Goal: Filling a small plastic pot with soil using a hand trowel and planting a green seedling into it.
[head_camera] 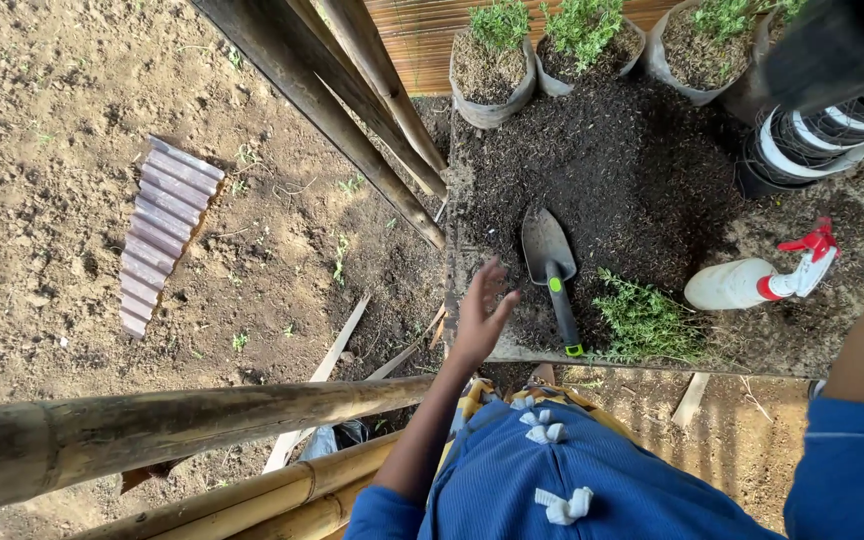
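the trowel (pixel 553 272) lies flat on the dark soil of the surface (pixel 652 352), blade toward the potted seedlings (pixel 493 62), handle pointing back at me; i judge it light and stiff, a metal blade that won't give and a black and green handle that looks rubbery, so not slippery unless soil is caked on it; the handle is the place to take it, around its middle, just behind the blade's neck; my left hand (pixel 482 312) hovers just left of the trowel, near the surface's edge, forearm reaching up from my lap, palm down, fingers spread and apart, clamped on nothing; only my right forearm shows, well right of the trowel, and i cannot tell its grip; a leafy cutting (pixel 644 322) lies just right of the trowel's handle, a white spray bottle (pixel 752 280) beyond it on its side.
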